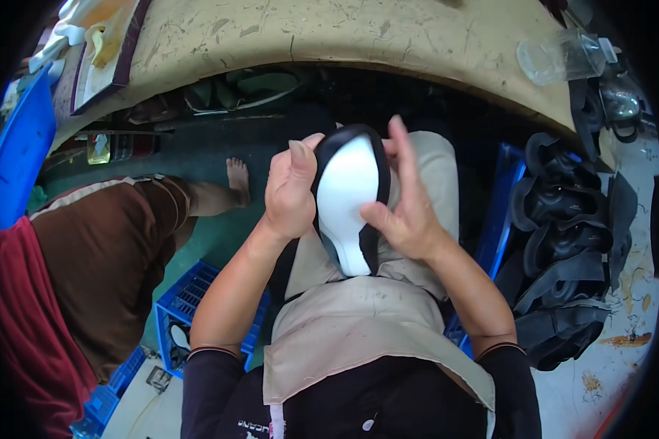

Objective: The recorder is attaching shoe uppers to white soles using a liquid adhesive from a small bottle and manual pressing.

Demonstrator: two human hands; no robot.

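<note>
A black shoe (350, 197) with a smooth white underside is held upright over my lap, its toe end pointing away and its narrow heel end toward me. On its left side, my left hand (291, 183) grips the edge, with most fingers hidden behind the shoe. My right hand (410, 212) is at the other side, fingers stretched out and apart, the thumb lying against the white underside. A beige apron (366, 314) covers my lap beneath the shoe.
A worn tan table edge (329, 36) curves across the far side, with a clear plastic bottle (564, 57) at its right. Black shoe uppers (567, 197) are piled on the right. Blue crates (190, 293) stand low at left. Another person in brown shorts (99, 249) is close by.
</note>
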